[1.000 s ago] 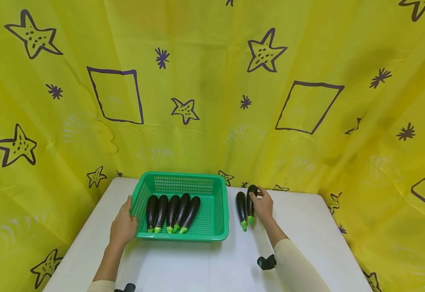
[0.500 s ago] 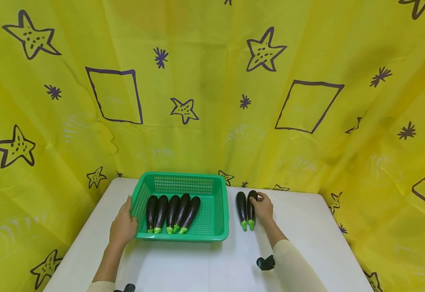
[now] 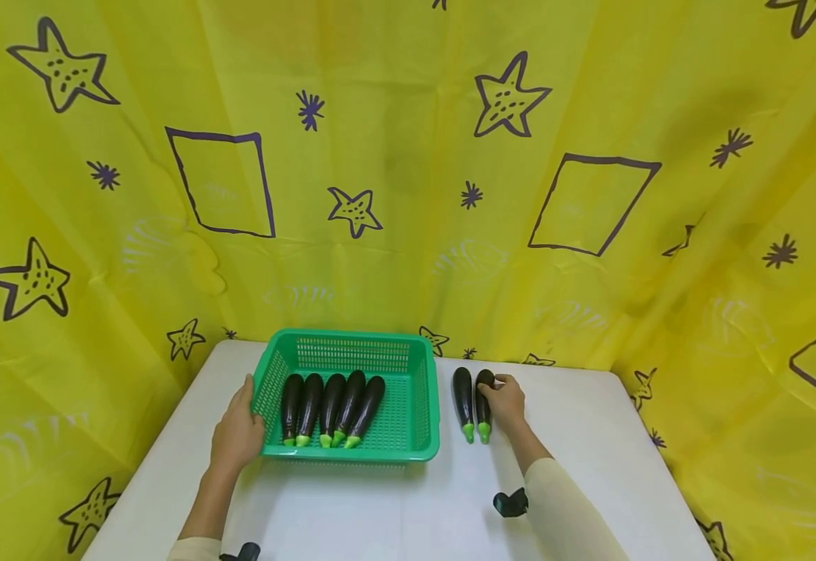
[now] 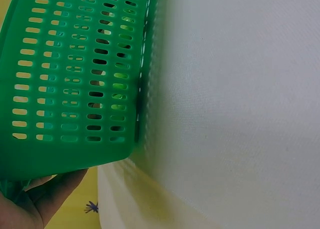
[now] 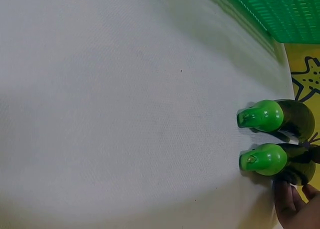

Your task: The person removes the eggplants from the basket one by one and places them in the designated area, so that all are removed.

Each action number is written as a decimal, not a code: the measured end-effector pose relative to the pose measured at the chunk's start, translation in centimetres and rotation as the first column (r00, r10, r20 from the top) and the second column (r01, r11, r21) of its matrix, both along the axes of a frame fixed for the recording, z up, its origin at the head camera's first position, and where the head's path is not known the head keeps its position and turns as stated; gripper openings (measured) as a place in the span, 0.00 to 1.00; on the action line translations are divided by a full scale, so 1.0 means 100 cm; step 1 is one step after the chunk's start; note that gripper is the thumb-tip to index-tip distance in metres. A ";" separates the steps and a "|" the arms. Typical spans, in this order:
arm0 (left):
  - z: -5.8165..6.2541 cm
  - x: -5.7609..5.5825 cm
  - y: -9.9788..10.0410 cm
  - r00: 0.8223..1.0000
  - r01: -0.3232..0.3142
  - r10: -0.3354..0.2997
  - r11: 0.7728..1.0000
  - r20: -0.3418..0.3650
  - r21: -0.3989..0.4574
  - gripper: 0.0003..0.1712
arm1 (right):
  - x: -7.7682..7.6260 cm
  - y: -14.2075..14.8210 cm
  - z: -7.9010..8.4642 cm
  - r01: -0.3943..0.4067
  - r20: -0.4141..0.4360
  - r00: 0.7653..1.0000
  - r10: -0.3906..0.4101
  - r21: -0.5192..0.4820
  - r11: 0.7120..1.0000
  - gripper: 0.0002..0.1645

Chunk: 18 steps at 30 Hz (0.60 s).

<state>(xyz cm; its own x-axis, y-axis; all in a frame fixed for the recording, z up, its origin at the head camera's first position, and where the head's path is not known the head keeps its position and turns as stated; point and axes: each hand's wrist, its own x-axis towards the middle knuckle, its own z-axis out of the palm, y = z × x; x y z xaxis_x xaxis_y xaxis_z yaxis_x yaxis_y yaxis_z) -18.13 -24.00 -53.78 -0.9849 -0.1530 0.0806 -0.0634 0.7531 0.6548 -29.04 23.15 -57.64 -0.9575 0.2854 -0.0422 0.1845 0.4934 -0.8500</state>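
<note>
A green perforated basket (image 3: 400, 413) stands on the white table, with several dark eggplants (image 3: 333, 405) lying side by side in its left part. My left hand (image 3: 238, 432) grips the basket's left rim; the left wrist view shows the thumb (image 4: 57, 194) against its wall. To the right of the basket, two eggplants lie on the table with green stem ends toward me. My right hand (image 3: 504, 399) holds the right-hand eggplant (image 3: 483, 405) near its far end, fingers (image 5: 285, 199) along its side. The other eggplant (image 3: 463, 397) lies just left of it, a small gap between.
The white table (image 3: 351, 514) reaches back to a yellow curtain (image 3: 408, 273) printed with stars, which also closes both sides. A dark wrist camera (image 3: 511, 503) sits at the right sleeve, and another (image 3: 242, 552) at the left.
My right hand has lowered the right-hand eggplant and drawn it slightly toward me, beside the other loose one. The left hand and basket have stayed in place.
</note>
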 end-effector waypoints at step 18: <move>-0.001 -0.001 -0.001 1.000 0.000 0.000 1.000 -0.002 0.010 0.42 | -0.004 -0.006 -0.002 -0.016 0.006 1.000 0.016 0.028 0.999 0.32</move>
<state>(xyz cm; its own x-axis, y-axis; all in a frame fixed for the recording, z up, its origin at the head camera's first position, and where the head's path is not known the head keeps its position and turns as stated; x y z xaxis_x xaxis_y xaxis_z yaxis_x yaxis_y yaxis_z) -18.24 -24.08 -53.92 -0.9847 -0.1538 0.0815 -0.0618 0.7469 0.6621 -29.39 22.58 -57.86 -0.9617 0.2712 -0.0401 0.1813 0.5197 -0.8349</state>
